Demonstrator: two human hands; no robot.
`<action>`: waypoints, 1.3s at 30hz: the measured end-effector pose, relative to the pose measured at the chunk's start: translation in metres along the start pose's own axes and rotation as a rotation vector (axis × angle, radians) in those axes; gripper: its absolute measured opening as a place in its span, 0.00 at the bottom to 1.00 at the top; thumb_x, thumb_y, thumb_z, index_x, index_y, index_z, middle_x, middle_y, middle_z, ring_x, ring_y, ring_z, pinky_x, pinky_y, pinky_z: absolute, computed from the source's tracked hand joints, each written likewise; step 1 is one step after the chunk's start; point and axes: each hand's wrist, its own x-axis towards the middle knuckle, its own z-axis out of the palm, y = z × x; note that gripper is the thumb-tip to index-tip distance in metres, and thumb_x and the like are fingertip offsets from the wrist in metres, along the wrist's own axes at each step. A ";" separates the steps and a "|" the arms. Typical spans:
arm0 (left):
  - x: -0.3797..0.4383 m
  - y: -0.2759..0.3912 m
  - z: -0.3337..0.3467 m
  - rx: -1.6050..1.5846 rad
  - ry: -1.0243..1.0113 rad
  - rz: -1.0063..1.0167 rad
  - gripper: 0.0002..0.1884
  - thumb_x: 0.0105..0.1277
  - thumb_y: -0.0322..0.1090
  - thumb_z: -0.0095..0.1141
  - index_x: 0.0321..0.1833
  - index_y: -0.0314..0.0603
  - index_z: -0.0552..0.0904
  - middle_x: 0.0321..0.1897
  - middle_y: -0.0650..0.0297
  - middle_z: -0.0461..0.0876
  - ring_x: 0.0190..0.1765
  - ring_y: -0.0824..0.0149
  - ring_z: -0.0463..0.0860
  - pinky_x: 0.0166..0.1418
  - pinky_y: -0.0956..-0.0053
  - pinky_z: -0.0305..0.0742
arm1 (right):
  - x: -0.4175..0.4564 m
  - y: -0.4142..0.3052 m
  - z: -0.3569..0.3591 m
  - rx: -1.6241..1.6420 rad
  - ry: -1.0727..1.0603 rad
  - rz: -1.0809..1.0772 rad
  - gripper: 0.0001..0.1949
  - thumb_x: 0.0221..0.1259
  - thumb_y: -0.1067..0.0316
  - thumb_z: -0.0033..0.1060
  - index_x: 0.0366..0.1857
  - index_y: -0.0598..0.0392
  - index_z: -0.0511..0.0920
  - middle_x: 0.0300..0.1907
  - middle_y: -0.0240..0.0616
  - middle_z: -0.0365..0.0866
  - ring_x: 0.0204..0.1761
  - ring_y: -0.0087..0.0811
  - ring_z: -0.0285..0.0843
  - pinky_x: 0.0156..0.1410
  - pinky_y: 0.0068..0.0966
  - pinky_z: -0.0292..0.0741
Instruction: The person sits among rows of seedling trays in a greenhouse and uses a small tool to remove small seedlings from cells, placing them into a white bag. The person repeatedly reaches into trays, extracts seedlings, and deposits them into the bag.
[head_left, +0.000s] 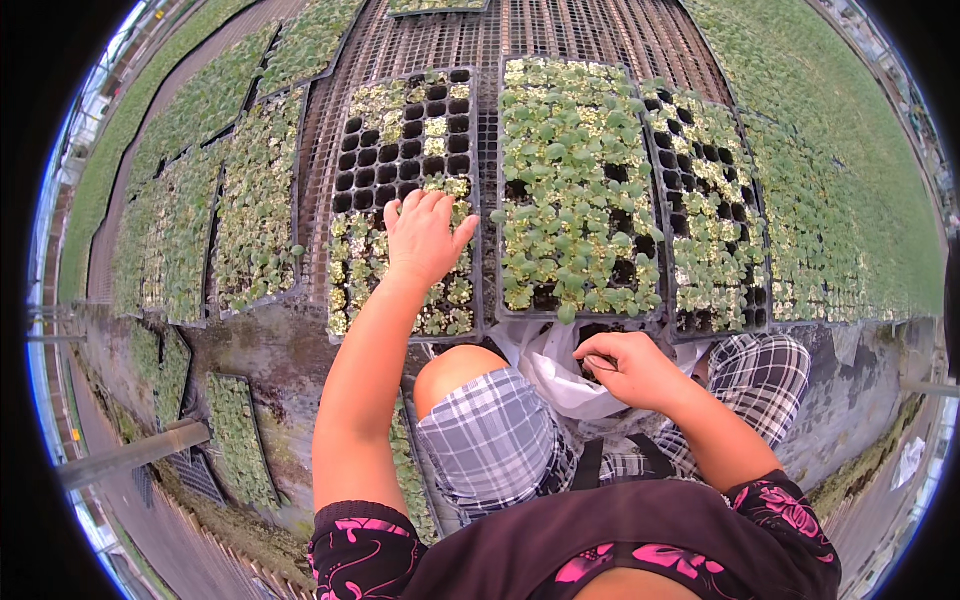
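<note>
My left hand (427, 229) reaches over the left plug tray (477, 300), palm down with the thumb apart. Its fingertips are at the line between bare dark cells (387, 174) and small, pale green seedlings (367, 247); whether they touch a plant is hidden. My right hand (634, 367) is in front of the middle tray, above an open white plastic bag (559, 375) between my knees. Its curled fingers pinch a thin dark object (609, 363), too small to name. The middle tray's seedlings (570, 187) are leafier and fill most cells.
Right of the middle stands another plug tray (709, 202) with scattered bare cells. The trays rest on a mesh bench (570, 34). More seedling trays (259, 195) line the left, and others cover the right side (817, 187). A pipe (135, 454) juts out at lower left.
</note>
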 end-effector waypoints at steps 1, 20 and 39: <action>-0.004 0.003 0.005 0.008 0.057 0.059 0.32 0.66 0.62 0.44 0.62 0.43 0.74 0.63 0.60 0.72 0.68 0.58 0.64 0.69 0.50 0.50 | 0.000 -0.001 -0.001 0.005 -0.008 -0.005 0.08 0.58 0.71 0.56 0.40 0.57 0.80 0.36 0.46 0.83 0.39 0.45 0.81 0.45 0.32 0.76; -0.189 -0.143 0.031 -0.637 0.270 -0.909 0.17 0.67 0.34 0.49 0.56 0.33 0.76 0.55 0.49 0.77 0.55 0.51 0.77 0.60 0.64 0.71 | 0.029 0.013 0.052 -0.179 -0.342 0.034 0.14 0.57 0.68 0.52 0.46 0.57 0.79 0.39 0.51 0.82 0.43 0.49 0.80 0.49 0.35 0.76; -0.124 -0.114 -0.024 -0.036 -0.023 -0.529 0.30 0.68 0.62 0.41 0.64 0.50 0.73 0.67 0.61 0.69 0.71 0.56 0.61 0.70 0.37 0.43 | 0.025 -0.005 0.061 -0.121 -0.278 0.028 0.12 0.61 0.70 0.56 0.48 0.58 0.78 0.32 0.41 0.83 0.34 0.28 0.79 0.43 0.25 0.74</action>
